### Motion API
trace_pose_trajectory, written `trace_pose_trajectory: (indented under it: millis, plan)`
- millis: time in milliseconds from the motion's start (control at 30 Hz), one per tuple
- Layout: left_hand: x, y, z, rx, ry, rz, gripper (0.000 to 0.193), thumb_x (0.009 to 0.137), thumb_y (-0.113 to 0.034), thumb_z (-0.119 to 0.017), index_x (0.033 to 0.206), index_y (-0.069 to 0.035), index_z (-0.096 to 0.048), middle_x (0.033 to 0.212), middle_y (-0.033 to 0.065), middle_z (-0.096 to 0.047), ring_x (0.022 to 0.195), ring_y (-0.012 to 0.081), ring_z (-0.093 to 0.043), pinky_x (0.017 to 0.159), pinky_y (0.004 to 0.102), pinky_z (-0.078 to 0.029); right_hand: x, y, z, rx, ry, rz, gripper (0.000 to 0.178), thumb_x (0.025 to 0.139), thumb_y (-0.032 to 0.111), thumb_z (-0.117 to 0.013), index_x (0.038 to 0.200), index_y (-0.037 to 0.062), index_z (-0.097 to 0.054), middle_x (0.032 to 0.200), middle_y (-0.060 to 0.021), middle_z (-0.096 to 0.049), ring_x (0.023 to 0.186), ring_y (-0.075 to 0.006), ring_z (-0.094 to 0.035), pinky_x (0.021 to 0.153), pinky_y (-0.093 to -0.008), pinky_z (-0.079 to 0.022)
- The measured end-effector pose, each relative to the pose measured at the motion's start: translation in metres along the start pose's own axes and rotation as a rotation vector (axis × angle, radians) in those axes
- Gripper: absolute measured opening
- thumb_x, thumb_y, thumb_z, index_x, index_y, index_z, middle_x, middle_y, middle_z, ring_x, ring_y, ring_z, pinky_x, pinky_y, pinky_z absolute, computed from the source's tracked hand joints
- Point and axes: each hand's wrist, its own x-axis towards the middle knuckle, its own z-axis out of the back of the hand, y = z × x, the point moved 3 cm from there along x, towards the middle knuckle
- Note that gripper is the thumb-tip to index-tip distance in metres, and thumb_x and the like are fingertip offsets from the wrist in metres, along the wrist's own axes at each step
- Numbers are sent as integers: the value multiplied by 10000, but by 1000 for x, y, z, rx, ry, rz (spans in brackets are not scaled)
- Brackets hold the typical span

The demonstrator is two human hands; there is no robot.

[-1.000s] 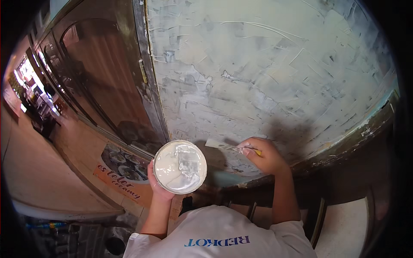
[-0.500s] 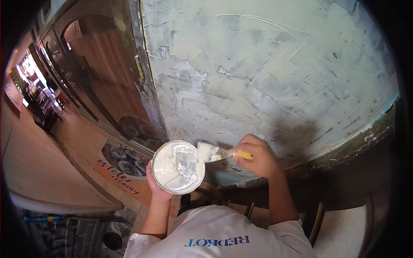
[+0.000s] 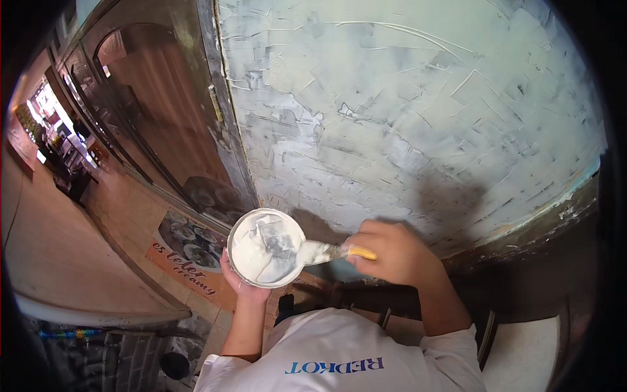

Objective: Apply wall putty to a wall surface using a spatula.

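Note:
My left hand (image 3: 244, 282) is closed round the side of a round white tub (image 3: 266, 285), held with its mouth facing up. White paste (image 3: 249, 251) lies inside, with a scraped, thinner patch on its right side. My right hand (image 3: 388, 253) grips the yellow handle of a putty knife (image 3: 316, 252). The knife's blade is coated in paste and meets the tub's right rim. Beyond both hands stands a wall (image 3: 372, 130) spread with uneven, pale filler strokes; neither hand touches it.
To the left of the wall is a dark-framed glass door (image 3: 150, 98) with a brown curtain behind it. An orange printed banner (image 3: 189, 271) lies low on the left, by the tiled floor (image 3: 127, 219). A pale panel (image 3: 526, 353) is at the lower right.
My right hand has come lower and turned the putty knife, so its blade now shows narrower against the tub's rim. The tub has shifted slightly left and up.

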Motion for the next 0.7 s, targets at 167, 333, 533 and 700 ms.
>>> trace_pose_trajectory:
  millis: [167,333,533,700]
  plan:
    - [6,3,-8,-32,59,13,636,930,-521,-378,1388,-91,-473,1397,112,-504,1260,319,-489,1070,468,-388,19,30,-8,-309,131,11,157,826,222,-677,921,107,-629,864,-84,-561,725,-312,-629,675,-427,-520]
    - [11,1,-9,-37,104,83,671,912,-546,-383,1395,-87,-466,1397,113,-506,1259,321,-491,1063,471,-394,38,41,-9,-529,61,41,158,803,215,-689,857,96,-600,844,-79,-544,731,-267,-633,647,-392,-529]
    - [19,0,-10,5,58,108,696,905,-558,-388,1392,-67,-464,1382,126,-520,1232,330,-515,1041,462,-418,50,46,-4,-656,-10,86,152,774,205,-693,826,104,-592,853,-59,-520,769,-225,-610,622,-362,-533]
    - [23,2,-8,-52,106,228,709,900,-573,-392,1399,-73,-460,1387,138,-517,1231,342,-519,1047,476,-413,59,47,-1,-682,-60,124,143,752,192,-695,826,107,-606,848,-55,-515,760,-219,-606,620,-345,-532]
